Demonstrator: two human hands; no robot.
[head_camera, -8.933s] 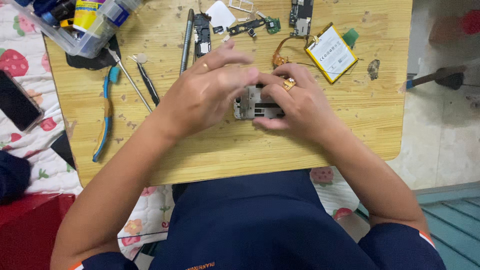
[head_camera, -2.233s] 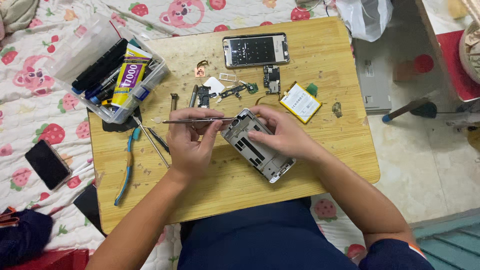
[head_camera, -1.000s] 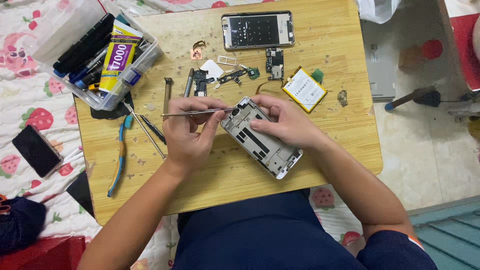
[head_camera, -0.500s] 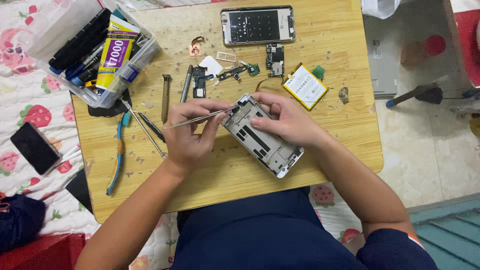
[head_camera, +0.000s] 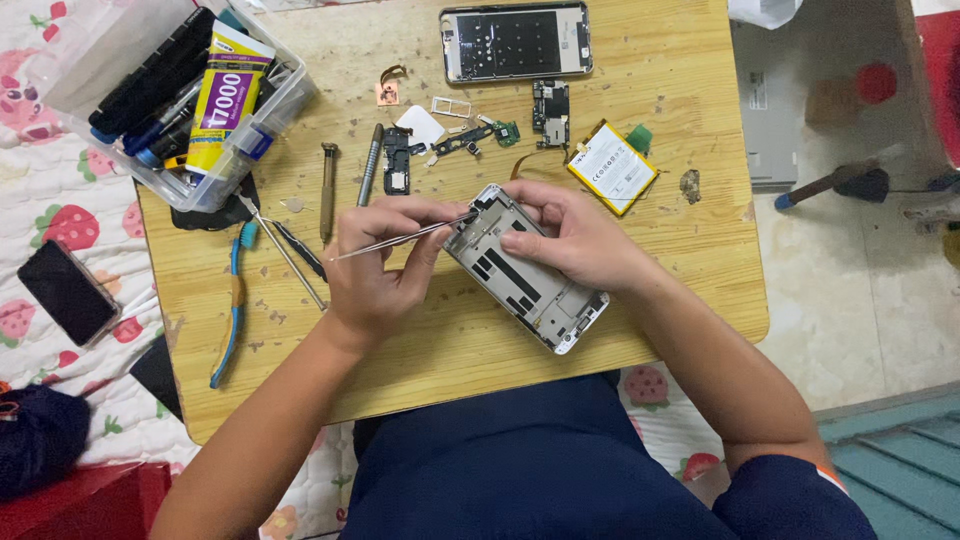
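Tilting since half a second ago, the tweezers (head_camera: 400, 239) now slope up to the right, tip at the upper corner of the phone frame (head_camera: 525, 268). The left hand (head_camera: 385, 265) pinches them, fingers closed around the shaft. The right hand (head_camera: 572, 235) grips the grey frame, thumb on its inner face, fingers curled over its top edge; it lies slanted at the centre of the wooden tabletop (head_camera: 690, 270). Above it sit a battery (head_camera: 612, 167), small circuit boards (head_camera: 550, 105) and a screen panel (head_camera: 515, 40). At upper left stands a clear box (head_camera: 110, 60) with a glue tube (head_camera: 220, 100).
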